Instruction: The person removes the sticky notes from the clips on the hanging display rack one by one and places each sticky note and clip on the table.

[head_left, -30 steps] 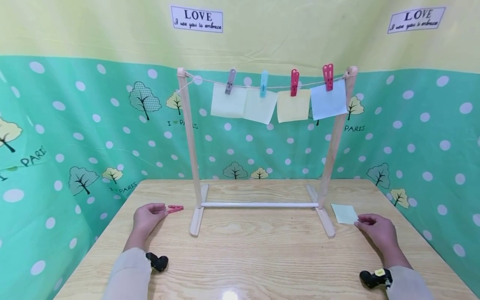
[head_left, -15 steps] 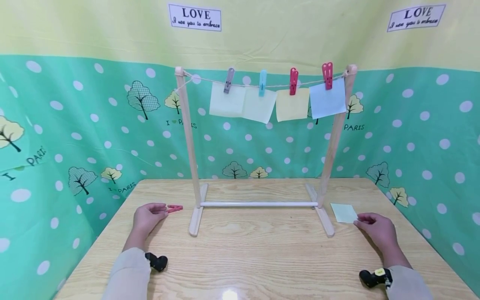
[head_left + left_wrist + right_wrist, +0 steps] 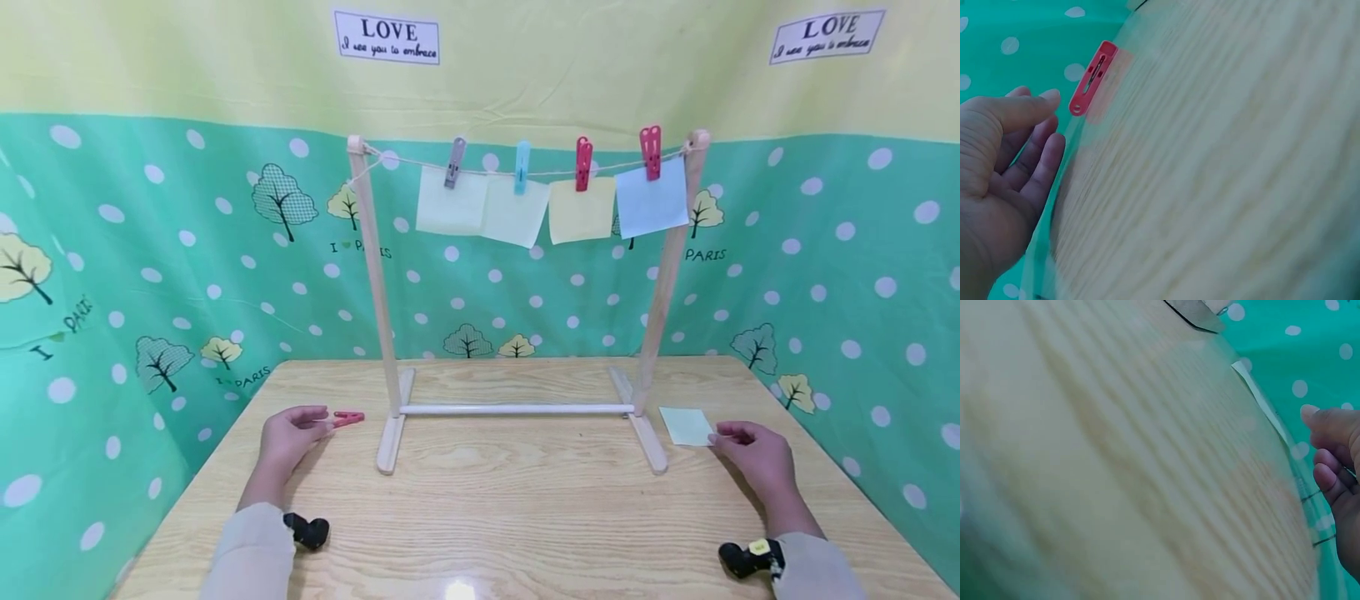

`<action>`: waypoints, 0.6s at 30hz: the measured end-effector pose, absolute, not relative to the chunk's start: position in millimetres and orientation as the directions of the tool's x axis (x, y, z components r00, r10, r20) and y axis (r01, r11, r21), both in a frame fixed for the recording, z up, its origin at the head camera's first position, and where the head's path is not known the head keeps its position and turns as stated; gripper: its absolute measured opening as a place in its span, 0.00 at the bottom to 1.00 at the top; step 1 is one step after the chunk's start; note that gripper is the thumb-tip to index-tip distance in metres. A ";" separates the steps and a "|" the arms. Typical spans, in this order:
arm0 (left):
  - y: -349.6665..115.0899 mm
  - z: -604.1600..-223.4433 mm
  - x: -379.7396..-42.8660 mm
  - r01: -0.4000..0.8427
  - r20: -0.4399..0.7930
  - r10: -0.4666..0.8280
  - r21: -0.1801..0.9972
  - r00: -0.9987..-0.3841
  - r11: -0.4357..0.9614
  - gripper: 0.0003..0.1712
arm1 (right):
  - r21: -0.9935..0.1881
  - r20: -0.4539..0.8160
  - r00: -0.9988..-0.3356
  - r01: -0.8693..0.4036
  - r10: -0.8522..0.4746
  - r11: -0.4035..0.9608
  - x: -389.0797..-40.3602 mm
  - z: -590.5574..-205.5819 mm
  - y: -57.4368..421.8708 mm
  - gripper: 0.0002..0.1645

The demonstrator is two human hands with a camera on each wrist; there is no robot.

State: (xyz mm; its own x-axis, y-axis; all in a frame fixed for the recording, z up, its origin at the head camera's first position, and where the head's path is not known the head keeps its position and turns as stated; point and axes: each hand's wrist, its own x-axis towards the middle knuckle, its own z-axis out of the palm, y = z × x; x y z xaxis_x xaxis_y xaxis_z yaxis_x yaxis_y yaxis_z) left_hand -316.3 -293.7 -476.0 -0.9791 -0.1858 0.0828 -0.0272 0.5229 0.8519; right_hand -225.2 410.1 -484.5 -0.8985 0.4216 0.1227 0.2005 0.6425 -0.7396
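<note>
On the left of the table a red clothespin (image 3: pixel 348 418) lies flat. My left hand (image 3: pixel 294 437) is just left of it, fingers loosely bent; in the left wrist view a small gap shows between the thumb tip and the clothespin (image 3: pixel 1093 78). Over on the right, a pale green square of paper (image 3: pixel 686 426) lies on the wood. The fingertips of my right hand (image 3: pixel 753 458) are right at its near corner in the head view. From the right wrist, the paper (image 3: pixel 1263 403) appears edge-on, apart from the thumb, and nothing is between the fingers.
A wooden rack (image 3: pixel 381 283) with a white crossbar (image 3: pixel 517 409) stands mid-table. Along its string (image 3: pixel 408 162) hang several paper squares under clothespins, from a grey one (image 3: pixel 454 162) to a red one (image 3: pixel 650 153). A polka-dot curtain (image 3: pixel 517 292) surrounds the table (image 3: pixel 487 517).
My left hand has drawn back slightly left from the red clothespin. The right hand stays beside the paper, and the whole head view has shifted a little.
</note>
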 end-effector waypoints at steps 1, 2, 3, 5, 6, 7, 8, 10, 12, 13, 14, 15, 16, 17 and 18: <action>-293.8 -474.5 -315.3 -0.034 0.072 -0.185 0.858 -0.980 0.513 0.24 | -0.739 0.129 -0.898 0.196 0.421 0.645 -225.0 -482.8 409.6 0.28; -294.0 -472.7 -314.5 -0.039 0.061 -0.182 0.866 -0.981 0.499 0.25 | -0.740 0.133 -0.898 0.191 0.420 0.645 -224.5 -481.3 409.2 0.29; -294.3 -470.8 -313.7 -0.043 0.053 -0.179 0.870 -0.982 0.491 0.26 | -0.743 0.138 -0.898 0.186 0.419 0.643 -223.9 -479.1 408.7 0.30; -295.3 -467.6 -312.4 -0.047 0.040 -0.172 0.879 -0.984 0.474 0.27 | -0.754 0.149 -0.899 0.167 0.412 0.636 -222.6 -474.9 406.9 0.32; -295.8 -465.7 -311.7 -0.048 0.035 -0.166 0.882 -0.985 0.469 0.28 | -0.759 0.157 -0.900 0.153 0.406 0.632 -221.8 -472.8 406.1 0.33; -296.3 -463.8 -311.2 -0.049 0.030 -0.161 0.885 -0.986 0.464 0.28 | -0.761 0.167 -0.901 0.140 0.400 0.634 -221.1 -470.9 405.3 0.34; -296.8 -461.7 -310.5 -0.048 0.028 -0.155 0.886 -0.988 0.461 0.29 | -0.763 0.176 -0.902 0.128 0.395 0.633 -220.3 -468.8 404.5 0.34; -297.7 -457.6 -308.8 -0.043 0.028 -0.145 0.885 -0.989 0.464 0.30 | -0.769 0.190 -0.903 0.107 0.385 0.631 -218.8 -464.5 402.9 0.35; -298.2 -453.2 -306.8 -0.036 0.030 -0.135 0.887 -0.990 0.460 0.31 | -0.776 0.195 -0.904 0.095 0.380 0.624 -217.5 -459.7 401.7 0.35; -298.2 -451.1 -305.7 -0.033 0.031 -0.132 0.889 -0.991 0.457 0.32 | -0.780 0.194 -0.906 0.091 0.376 0.619 -216.8 -457.3 401.1 0.36; -298.1 -448.9 -304.6 -0.029 0.033 -0.128 0.890 -0.991 0.455 0.32 | -0.784 0.189 -0.906 0.092 0.378 0.614 -216.5 -454.9 400.0 0.36; -297.9 -446.8 -303.6 -0.026 0.036 -0.126 0.889 -0.991 0.456 0.32 | -0.789 0.184 -0.907 0.094 0.379 0.607 -216.2 -452.7 398.8 0.37; -297.6 -444.8 -302.6 -0.017 0.043 -0.121 0.890 -0.992 0.457 0.33 | -0.794 0.178 -0.908 0.095 0.379 0.600 -215.9 -450.5 397.4 0.37; -297.2 -442.6 -301.5 -0.009 0.049 -0.115 0.890 -0.992 0.457 0.33 | -0.798 0.175 -0.909 0.095 0.379 0.595 -215.9 -448.4 396.2 0.38; -296.6 -440.2 -300.3 -0.001 0.055 -0.109 0.889 -0.992 0.457 0.34 | -0.800 0.175 -0.909 0.092 0.377 0.593 -216.0 -446.4 394.9 0.38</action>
